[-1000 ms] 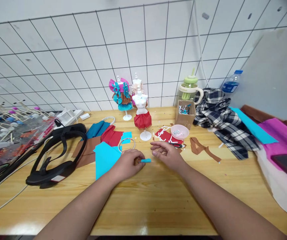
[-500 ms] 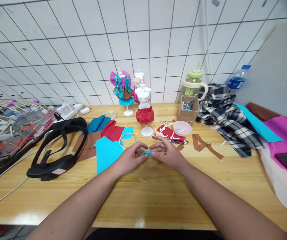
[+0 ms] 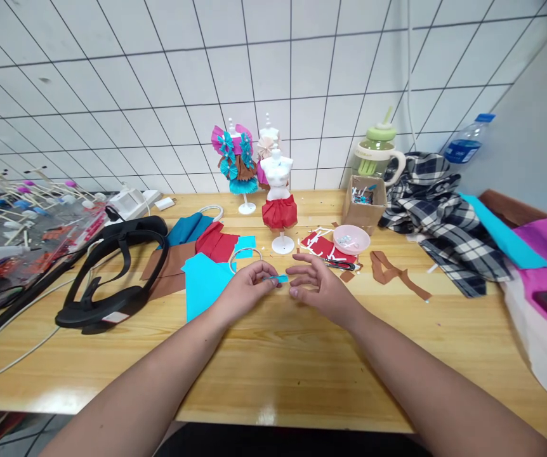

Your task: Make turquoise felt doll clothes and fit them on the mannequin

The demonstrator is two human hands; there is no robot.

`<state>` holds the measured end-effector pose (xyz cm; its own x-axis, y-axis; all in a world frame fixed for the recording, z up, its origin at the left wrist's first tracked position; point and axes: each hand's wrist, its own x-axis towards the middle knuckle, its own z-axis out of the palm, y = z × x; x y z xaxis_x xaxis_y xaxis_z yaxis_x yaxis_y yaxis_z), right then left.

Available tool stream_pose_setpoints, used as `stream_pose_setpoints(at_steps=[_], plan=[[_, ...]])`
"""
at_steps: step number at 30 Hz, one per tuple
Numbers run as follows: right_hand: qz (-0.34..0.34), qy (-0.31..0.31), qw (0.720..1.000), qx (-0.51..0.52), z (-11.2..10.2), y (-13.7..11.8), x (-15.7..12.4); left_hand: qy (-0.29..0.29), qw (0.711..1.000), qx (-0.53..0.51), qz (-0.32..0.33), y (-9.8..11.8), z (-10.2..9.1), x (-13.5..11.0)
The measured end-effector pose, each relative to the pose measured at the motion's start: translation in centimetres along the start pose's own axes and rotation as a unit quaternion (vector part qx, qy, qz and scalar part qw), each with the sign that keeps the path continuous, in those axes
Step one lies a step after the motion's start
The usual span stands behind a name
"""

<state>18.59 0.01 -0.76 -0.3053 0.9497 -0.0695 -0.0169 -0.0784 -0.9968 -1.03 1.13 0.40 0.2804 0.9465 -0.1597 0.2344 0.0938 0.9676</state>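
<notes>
a wooden table (image 3: 273,355) stands against a far wall (image 3: 159,70) of white tiles; a grey panel (image 3: 535,120) rises at right.

We note bright, even overhead lighting. Glare patches sit on the desk (image 3: 302,355) along its front edge and near its front left corner. Soft, faint shadows lie under the left hand (image 3: 243,290) and right hand (image 3: 320,291). Lines of the tile wall (image 3: 349,63) bow toward the frame edges; the far right blurs slightly.
</notes>
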Motion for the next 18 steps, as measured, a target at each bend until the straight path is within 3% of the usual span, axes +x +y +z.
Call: stream_pose_setpoints(at_steps=[5,12,18], plan=[[0.018,0.031,0.999,-0.002,0.73,0.03,-0.05,-0.021,1.000,0.024,0.001,-0.34,0.41,-0.07],[0.002,0.039,0.999,-0.036,0.71,-0.19,-0.13,-0.031,0.992,0.111,0.060,-0.22,0.77,-0.41],[-0.019,0.042,0.996,-0.079,0.78,0.06,-0.18,-0.017,0.986,0.163,0.033,0.12,0.77,-0.61]])
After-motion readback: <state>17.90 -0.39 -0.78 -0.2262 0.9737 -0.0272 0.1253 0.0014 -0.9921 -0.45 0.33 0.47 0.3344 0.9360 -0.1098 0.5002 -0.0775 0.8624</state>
